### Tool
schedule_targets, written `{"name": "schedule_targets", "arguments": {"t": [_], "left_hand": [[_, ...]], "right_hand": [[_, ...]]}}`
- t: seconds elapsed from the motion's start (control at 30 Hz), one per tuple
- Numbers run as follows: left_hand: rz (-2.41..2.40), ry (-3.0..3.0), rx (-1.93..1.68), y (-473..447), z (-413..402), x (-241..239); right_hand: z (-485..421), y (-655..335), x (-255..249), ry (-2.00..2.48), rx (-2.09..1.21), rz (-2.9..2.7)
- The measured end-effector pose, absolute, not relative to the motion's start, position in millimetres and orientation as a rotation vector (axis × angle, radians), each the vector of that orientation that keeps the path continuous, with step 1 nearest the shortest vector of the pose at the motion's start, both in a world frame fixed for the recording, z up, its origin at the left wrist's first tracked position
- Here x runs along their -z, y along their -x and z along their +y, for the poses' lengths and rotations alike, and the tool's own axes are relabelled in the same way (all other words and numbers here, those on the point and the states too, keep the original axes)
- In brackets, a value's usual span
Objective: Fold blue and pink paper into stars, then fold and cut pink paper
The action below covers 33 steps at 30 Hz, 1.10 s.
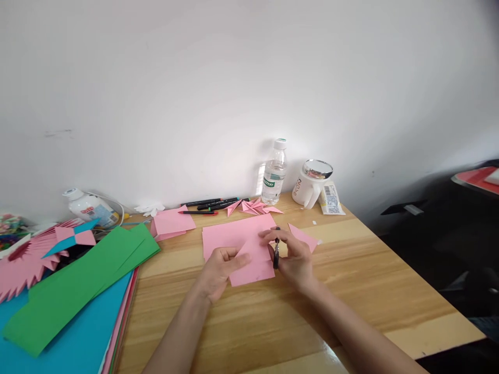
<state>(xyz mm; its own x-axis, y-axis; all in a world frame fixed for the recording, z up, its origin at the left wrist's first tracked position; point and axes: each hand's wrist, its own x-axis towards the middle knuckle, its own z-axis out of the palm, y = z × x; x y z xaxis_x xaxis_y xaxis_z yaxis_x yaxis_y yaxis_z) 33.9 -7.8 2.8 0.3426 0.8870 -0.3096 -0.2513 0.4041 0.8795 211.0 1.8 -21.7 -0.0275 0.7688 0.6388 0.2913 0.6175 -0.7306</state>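
Note:
My left hand (222, 270) pinches a small sheet of pink paper (253, 271) between thumb and fingers. My right hand (294, 257) is closed around black-handled scissors (276, 249) at the paper's right edge. The scissors are seen nearly edge-on, and I cannot tell whether the blades touch the paper. Behind the held piece lies a larger pink sheet (222, 235), flat on the table. A pink paper scrap (303, 237) rests just beyond my right hand.
Along the wall stand a water bottle (275, 174), a white mug (310, 184) and several pens (210, 204). Folded pink pieces (253, 206) lie before the bottle. Green paper strips (86, 280) and blue sheets (93, 332) cover the left side. The table edge (409, 275) runs along the right.

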Motion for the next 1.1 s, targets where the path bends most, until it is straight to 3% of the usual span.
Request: {"name": "schedule_targets", "arguments": {"t": [0.3,0.67,0.87,1.1], "left_hand": [[0.85,-0.529,-1.251,-41,0,0],[1.037,-0.778,-1.015,-46,-10,-1],[1.113,-0.774,-1.197,-46,-9,-4],[1.12,-0.759,-1.157,-42,-8,-3]], "right_hand": [[1,-200,19,0.88,-1.355,-1.241],[4,-206,12,1.077,-1.213,-1.091],[3,-205,24,1.051,-1.447,-1.165],[1,-203,24,1.058,-1.378,-1.191]]}}
